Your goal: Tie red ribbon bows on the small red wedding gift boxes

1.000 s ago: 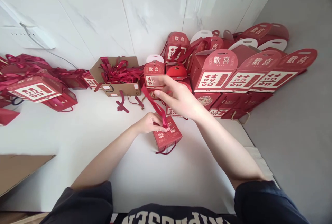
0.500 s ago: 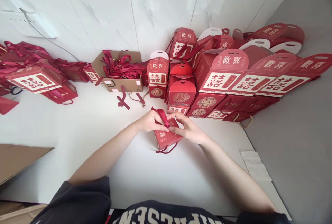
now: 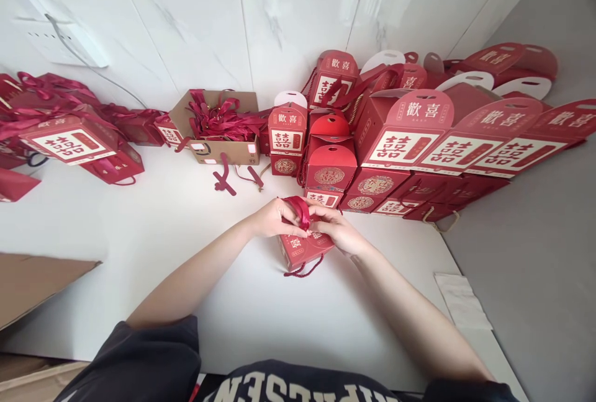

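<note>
A red gift box (image 3: 298,252) with gold lettering lies on the white table in front of me, its twisted cord handle (image 3: 305,267) towards my body. Over its top, my left hand (image 3: 275,219) pinches a loop of dark red satin ribbon (image 3: 302,209) between thumb and fingers. From the other side my right hand (image 3: 338,228) closes its fingertips on the same ribbon, close to the left thumb. The hands nearly meet there, and the ribbon's lower part is hidden by the fingers.
Behind stands an open cardboard box (image 3: 235,152) full of red ribbons. Stacked red gift boxes (image 3: 405,135) fill the right rear, and beribboned ones (image 3: 69,141) lie at left. Loose ribbon pieces (image 3: 224,180) lie on the table (image 3: 205,265). A cardboard flap (image 3: 41,284) juts in at left.
My right fingers have drawn in from a spread pose onto the ribbon, beside my left thumb. The ribbon loop now stands rounder above the box. The view has shifted slightly.
</note>
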`<state>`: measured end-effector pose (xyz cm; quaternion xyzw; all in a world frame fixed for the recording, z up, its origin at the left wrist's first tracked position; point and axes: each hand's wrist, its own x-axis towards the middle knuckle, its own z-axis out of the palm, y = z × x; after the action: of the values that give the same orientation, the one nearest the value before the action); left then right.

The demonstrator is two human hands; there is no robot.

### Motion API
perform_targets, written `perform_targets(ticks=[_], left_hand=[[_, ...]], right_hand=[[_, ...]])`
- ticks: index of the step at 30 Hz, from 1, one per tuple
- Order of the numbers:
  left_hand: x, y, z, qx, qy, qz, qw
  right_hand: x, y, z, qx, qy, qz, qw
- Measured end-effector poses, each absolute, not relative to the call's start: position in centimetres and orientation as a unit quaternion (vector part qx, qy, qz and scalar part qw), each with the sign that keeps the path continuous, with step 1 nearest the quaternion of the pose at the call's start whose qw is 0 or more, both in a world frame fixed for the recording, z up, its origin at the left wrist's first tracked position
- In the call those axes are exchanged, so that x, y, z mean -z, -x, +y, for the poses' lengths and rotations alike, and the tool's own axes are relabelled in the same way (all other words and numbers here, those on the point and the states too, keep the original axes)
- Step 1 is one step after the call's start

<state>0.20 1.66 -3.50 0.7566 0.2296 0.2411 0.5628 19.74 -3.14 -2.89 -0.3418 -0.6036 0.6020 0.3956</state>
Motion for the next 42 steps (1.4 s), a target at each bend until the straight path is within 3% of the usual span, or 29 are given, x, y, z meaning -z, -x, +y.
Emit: perform_targets(ticks=[11,17,21,28,34,42], left_hand=[[3.7,-0.1,1.9,-0.24,-0.769,0.225,0.548],[3.6,-0.2,2.0,-0.255,-0.801,0.212,0.498],[3.7,-0.1,2.0,-0.252,-0.802,0.222,0.494],[4.0,-0.1,2.0,-0.259,-0.787,0.225,0.513],[3.9,-0.1,1.9,-0.254,-0.788,0.229,0.512],[3.8,-0.2,1.9,-0.259,-0.778,0.233,0.522]], right_hand=[[3.5,-19.3,-3.5,-0.563,0.362,-0.617,0.414],[4.3,-18.9,-3.4,-0.588,0.414,-0.488,0.495],[4.0,-19.2,-3.3,-0.539,0.437,-0.452,0.561],[2.2,-19.8,-4.3,-0.527,0.47,-0.424,0.567],[2.6,-20.3,-4.9,-0.538,0.454,-0.291,0.648],[0.0,-21.9,-5.7,-0.423,0.425,-0.266,0.755]])
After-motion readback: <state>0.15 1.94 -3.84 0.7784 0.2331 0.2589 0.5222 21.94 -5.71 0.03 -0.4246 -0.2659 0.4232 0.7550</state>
